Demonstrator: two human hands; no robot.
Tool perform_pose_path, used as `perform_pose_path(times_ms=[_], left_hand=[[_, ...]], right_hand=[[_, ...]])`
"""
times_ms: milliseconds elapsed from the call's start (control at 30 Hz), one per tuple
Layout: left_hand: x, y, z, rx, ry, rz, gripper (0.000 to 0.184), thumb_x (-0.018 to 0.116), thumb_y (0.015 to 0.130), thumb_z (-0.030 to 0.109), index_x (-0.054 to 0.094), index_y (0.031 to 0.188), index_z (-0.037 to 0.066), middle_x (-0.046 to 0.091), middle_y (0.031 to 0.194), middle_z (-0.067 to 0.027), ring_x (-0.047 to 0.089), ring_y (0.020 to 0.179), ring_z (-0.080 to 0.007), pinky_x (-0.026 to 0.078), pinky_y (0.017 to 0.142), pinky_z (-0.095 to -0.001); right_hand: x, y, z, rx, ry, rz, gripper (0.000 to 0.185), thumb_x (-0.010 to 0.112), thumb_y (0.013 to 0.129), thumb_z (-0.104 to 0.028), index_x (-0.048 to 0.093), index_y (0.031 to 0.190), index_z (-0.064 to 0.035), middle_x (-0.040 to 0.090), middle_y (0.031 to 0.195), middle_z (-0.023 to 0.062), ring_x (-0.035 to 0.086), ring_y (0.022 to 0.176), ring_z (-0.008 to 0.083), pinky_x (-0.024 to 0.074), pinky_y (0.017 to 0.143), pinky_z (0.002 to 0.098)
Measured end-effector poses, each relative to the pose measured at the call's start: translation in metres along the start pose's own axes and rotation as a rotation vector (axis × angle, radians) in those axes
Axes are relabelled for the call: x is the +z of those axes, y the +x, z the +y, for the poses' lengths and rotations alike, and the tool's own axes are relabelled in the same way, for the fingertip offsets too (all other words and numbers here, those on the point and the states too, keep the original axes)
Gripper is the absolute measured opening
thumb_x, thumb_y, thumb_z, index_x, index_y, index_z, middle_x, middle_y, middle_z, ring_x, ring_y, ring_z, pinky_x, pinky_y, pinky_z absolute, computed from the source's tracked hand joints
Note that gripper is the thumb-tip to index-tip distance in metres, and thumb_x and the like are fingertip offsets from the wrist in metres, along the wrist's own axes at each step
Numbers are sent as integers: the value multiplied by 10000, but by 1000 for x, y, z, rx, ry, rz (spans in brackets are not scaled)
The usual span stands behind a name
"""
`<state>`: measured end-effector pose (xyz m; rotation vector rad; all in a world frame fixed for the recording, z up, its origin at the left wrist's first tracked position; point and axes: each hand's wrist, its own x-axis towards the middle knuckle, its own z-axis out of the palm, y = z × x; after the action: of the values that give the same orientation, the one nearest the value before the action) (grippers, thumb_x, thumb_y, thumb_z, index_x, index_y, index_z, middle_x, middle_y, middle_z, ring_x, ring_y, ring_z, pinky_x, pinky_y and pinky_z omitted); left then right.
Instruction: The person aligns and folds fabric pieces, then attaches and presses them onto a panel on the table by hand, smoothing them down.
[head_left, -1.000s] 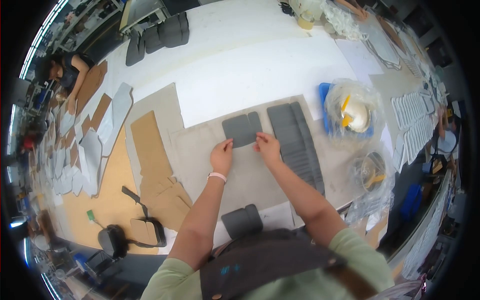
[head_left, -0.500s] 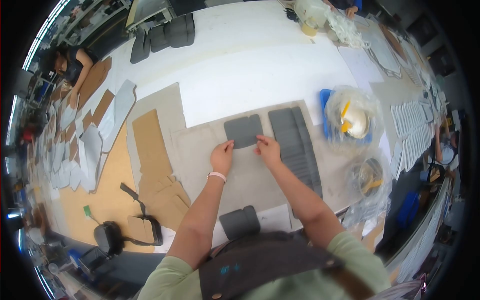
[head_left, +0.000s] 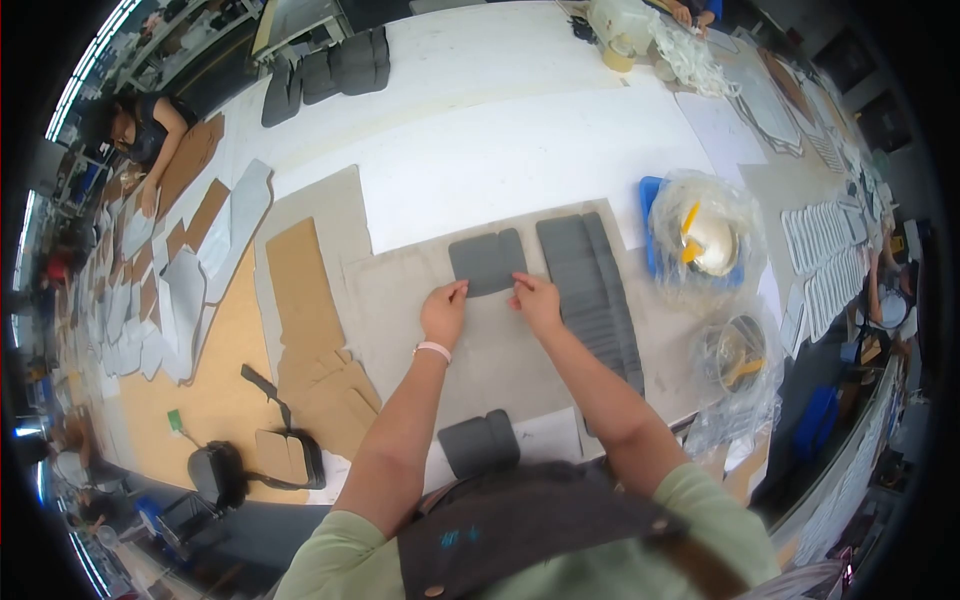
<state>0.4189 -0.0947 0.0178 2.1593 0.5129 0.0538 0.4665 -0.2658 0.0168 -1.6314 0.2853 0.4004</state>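
A small dark grey fabric panel (head_left: 484,258) with a seam near its right side lies on a beige board (head_left: 400,300) in front of me. With thumb and fingers pinched, my left hand (head_left: 443,311) is at the panel's near left corner. My right hand (head_left: 537,301) is closed in a pinch at its near right corner. Just to the right is a stack of long grey panels (head_left: 590,280) with ribbed overlapping edges. Close to my apron, another small grey panel (head_left: 480,444) rests at the table's near edge.
On the right stand a bowl of white paste (head_left: 712,245) in plastic with a yellow brush, and a second plastic-wrapped container (head_left: 735,352). Brown card pieces (head_left: 305,285) and a black bag (head_left: 215,473) lie left. A co-worker (head_left: 155,130) leans over cut pieces at far left.
Both my hands and the small grey panel stay almost still. At the far left, the co-worker's hands have shifted slightly.
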Motion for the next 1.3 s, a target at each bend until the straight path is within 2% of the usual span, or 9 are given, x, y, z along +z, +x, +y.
perform_pose_path(times_ms=[200, 233, 333, 433, 500, 733, 933, 1167, 1300], left_hand=[[-39, -54, 3, 70, -167, 58, 222, 641, 848, 154, 621, 1056, 80, 550, 774, -79, 553, 689, -238, 470, 690, -369], [-54, -80, 5, -9, -157, -26, 302, 690, 806, 193, 586, 1055, 57, 556, 790, -76, 559, 695, -233, 472, 679, -365], [-81, -169, -20, 258, 207, -296, 448, 744, 743, 253, 561, 1093, 42, 564, 860, -81, 566, 782, -255, 461, 746, -378], [-95, -223, -24, 425, 414, -379, 710, 795, 640, 282, 489, 1237, 51, 489, 1184, -150, 480, 1070, -332, 377, 916, -434], [-93, -232, -22, 406, 458, -353, 821, 799, 615, 245, 423, 1320, 55, 410, 1307, -183, 432, 1149, -363, 355, 947, -454], [-74, -200, -36, 294, 341, -217, 736, 755, 684, 141, 411, 1326, 37, 495, 1171, -179, 495, 1044, -351, 412, 888, -415], [-63, -173, -35, 13, 206, -247, 606, 721, 725, 90, 449, 1263, 40, 606, 840, -132, 596, 804, -322, 475, 692, -413], [-76, -189, -26, 62, 251, -206, 209, 671, 783, 144, 576, 953, 67, 621, 739, -109, 608, 714, -319, 474, 618, -417], [-77, -194, -24, 102, 243, -187, 113, 643, 812, 166, 592, 827, 67, 616, 747, -114, 602, 719, -322, 468, 618, -417]], right_hand=[[-27, -59, 14, -249, -451, -6, 182, 630, 843, -162, 626, 947, -13, 606, 719, 97, 598, 650, 171, 473, 587, 324], [-30, -89, 14, -209, -592, -119, 223, 651, 820, -199, 611, 937, -14, 601, 748, 108, 600, 694, 199, 477, 621, 337], [-35, -171, 22, -224, -971, -377, 362, 701, 758, -297, 571, 937, -11, 593, 834, 136, 603, 796, 272, 487, 700, 374], [-33, -209, 44, -480, -1218, -351, 446, 713, 735, -326, 529, 973, 3, 594, 903, 159, 607, 833, 328, 502, 717, 414], [-31, -203, 51, -347, -1181, -357, 409, 697, 751, -307, 532, 962, 2, 595, 896, 166, 613, 819, 335, 505, 702, 424], [-37, -177, 52, -335, -1059, -273, 195, 606, 836, -214, 558, 847, -25, 601, 828, 160, 613, 729, 348, 494, 643, 438], [-23, -155, 42, -397, -1007, -205, 186, 588, 848, -202, 556, 793, -28, 588, 777, 154, 600, 710, 350, 477, 621, 440], [-27, -173, 22, -306, -877, -250, 229, 601, 845, -230, 562, 770, -17, 594, 755, 161, 595, 696, 346, 463, 622, 442], [-29, -173, 28, -34, -838, -366, 249, 620, 839, -232, 555, 760, -5, 612, 745, 163, 605, 699, 326, 470, 621, 410]])
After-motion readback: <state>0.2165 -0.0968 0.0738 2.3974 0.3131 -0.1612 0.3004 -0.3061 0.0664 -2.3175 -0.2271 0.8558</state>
